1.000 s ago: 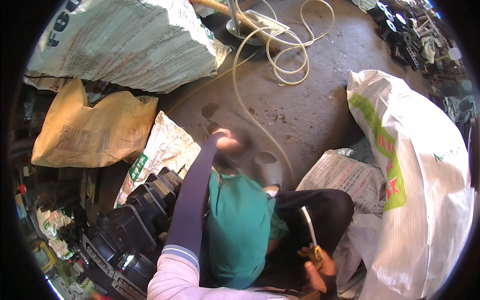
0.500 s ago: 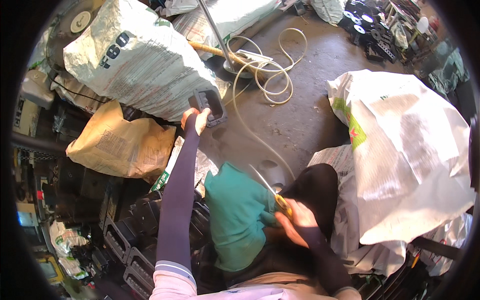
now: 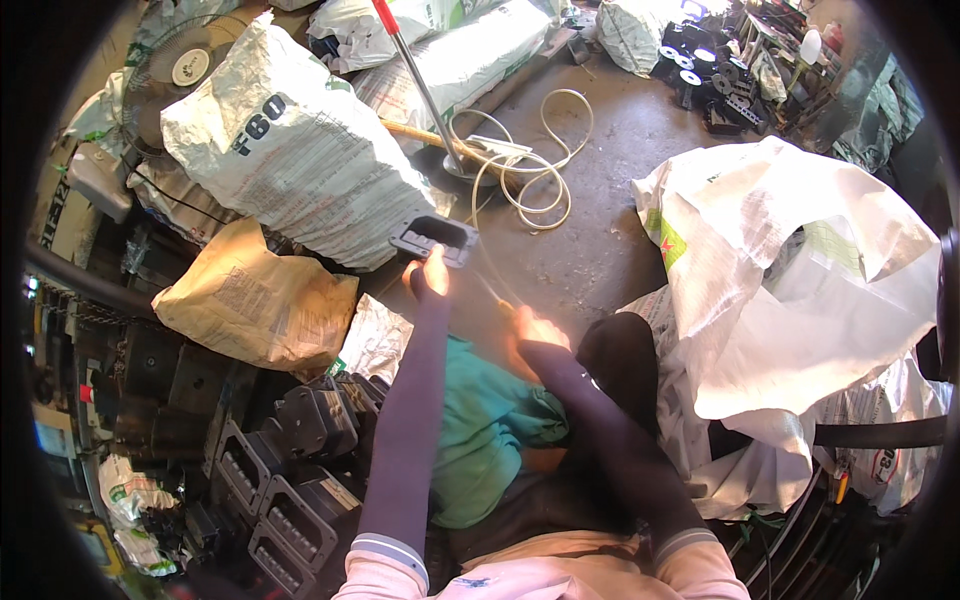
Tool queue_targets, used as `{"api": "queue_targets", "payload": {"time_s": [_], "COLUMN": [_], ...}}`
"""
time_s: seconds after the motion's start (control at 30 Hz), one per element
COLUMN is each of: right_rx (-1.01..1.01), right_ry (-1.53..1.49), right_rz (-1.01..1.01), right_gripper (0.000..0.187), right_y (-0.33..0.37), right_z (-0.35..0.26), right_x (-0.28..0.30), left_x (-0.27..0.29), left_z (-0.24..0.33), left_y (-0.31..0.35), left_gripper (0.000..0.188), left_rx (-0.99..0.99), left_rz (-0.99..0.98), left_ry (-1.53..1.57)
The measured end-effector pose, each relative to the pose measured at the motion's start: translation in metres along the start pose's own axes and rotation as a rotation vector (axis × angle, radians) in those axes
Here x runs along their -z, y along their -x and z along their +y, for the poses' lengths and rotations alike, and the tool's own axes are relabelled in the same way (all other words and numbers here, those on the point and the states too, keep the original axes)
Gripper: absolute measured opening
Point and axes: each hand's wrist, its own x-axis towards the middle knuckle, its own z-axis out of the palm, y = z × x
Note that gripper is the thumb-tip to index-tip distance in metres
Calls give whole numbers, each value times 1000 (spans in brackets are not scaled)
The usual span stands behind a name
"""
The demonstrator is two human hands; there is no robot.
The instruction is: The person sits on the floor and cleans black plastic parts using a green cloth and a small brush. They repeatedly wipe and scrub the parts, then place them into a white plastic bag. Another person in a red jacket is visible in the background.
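Out in front of me, my left hand (image 3: pixel 430 272) grips a dark plastic frame-shaped part (image 3: pixel 408 240) by its near edge. The part has a rounded opening with ribs inside. My right hand (image 3: pixel 540 338) is closed round the yellow handle of a thin-bladed knife (image 3: pixel 506 306). The blade is smeared by motion and points toward the part; whether it touches cannot be made out. A green cloth (image 3: pixel 480 440) lies over my lap, below both forearms.
Several similar dark frame parts (image 3: pixel 285 520) are piled at lower left. A brown paper bag (image 3: pixel 255 300) and a large white sack (image 3: pixel 300 150) stand at left, another white sack (image 3: pixel 780 330) at right. A pale hose (image 3: pixel 545 185) coils on the floor beside a metal pole (image 3: pixel 425 85).
My right hand has moved up and forward with the knife, from beside my knee to near the part. The left hand has turned the part to a flatter angle and brought it slightly nearer.
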Motion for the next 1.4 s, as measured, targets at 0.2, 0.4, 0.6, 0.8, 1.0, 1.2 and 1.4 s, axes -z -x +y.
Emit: {"api": "queue_targets", "payload": {"time_s": [0.2, 0.4, 0.6, 0.8, 1.0, 1.2, 1.4], "right_rx": [-81, -109, -57, 43, 113, 118, 185], "right_ry": [60, 24, 3, -60, 17, -119, 75], "right_rz": [9, 66, 59, 58, 33, 164, 134], "right_gripper": [37, 40, 42, 41, 42, 42, 41], "right_y": [-8, 0, -3, -22, -40, -44, -44], "right_z": [0, -5, -12, -27, -55, -67, -68], "right_x": [-3, 4, 5, 3, 9, 12, 15], "left_x": [8, 12, 9, 12, 3, 0, 49], "left_z": [3, 1, -19, -27, -48, -66, -32], "left_y": [19, 14, -2, -6, -7, -12, 16], "left_gripper": [37, 47, 51, 50, 42, 38, 66], "left_rx": [-94, -108, -65, -131, -137, -144, -186], "left_rz": [-65, -75, -67, -31, -211, -256, -205], "left_ry": [-62, -162, -84, -314, 136, 225, 207]}}
